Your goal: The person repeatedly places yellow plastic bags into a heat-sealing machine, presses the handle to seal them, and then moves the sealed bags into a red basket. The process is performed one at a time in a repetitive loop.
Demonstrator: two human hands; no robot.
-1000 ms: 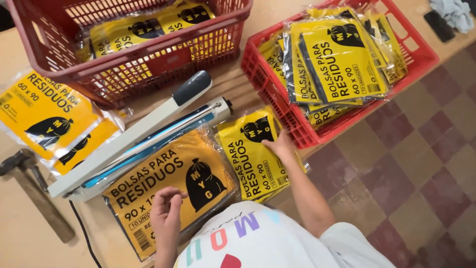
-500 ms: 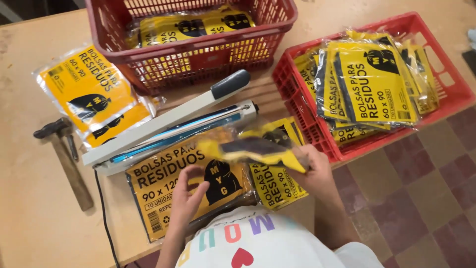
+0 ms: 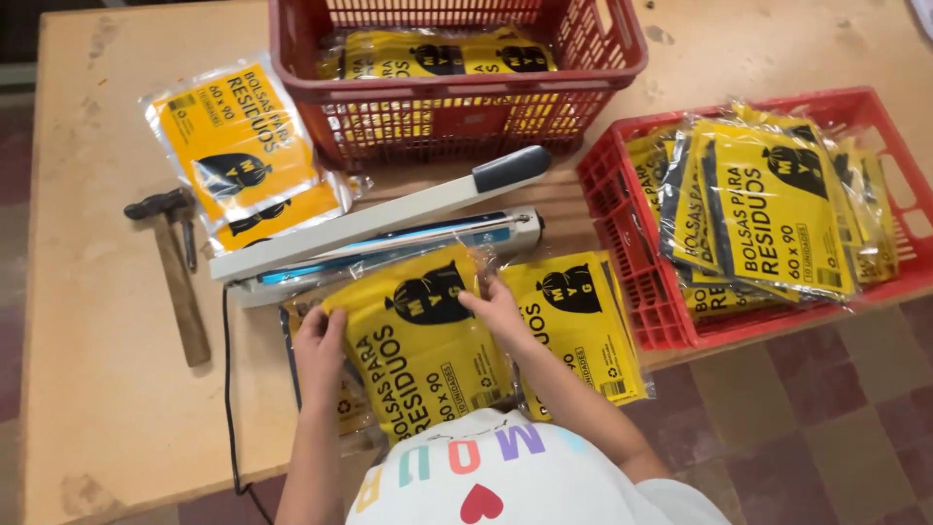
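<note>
A yellow plastic-wrapped packet of bags (image 3: 418,335) lies tilted in front of a white heat sealer (image 3: 379,228), its upper edge at the sealer's open jaw. My left hand (image 3: 321,338) grips the packet's left edge. My right hand (image 3: 494,306) holds its upper right corner, fingers flat on the plastic. Under it lies a bigger yellow packet (image 3: 345,403), mostly covered. A further yellow packet (image 3: 578,321) lies flat just right of my right hand.
A red basket (image 3: 457,97) with yellow packets stands behind the sealer. At the right, a red crate (image 3: 632,243) holds several packets on edge. Two packets (image 3: 243,156) and a hammer (image 3: 175,262) lie at the left. The sealer's black cord (image 3: 229,389) runs to the table's front edge.
My right hand lifted a packet from beside the crate. Both hands carried it left and set it down at the sealer's jaw, over the bigger packet.
</note>
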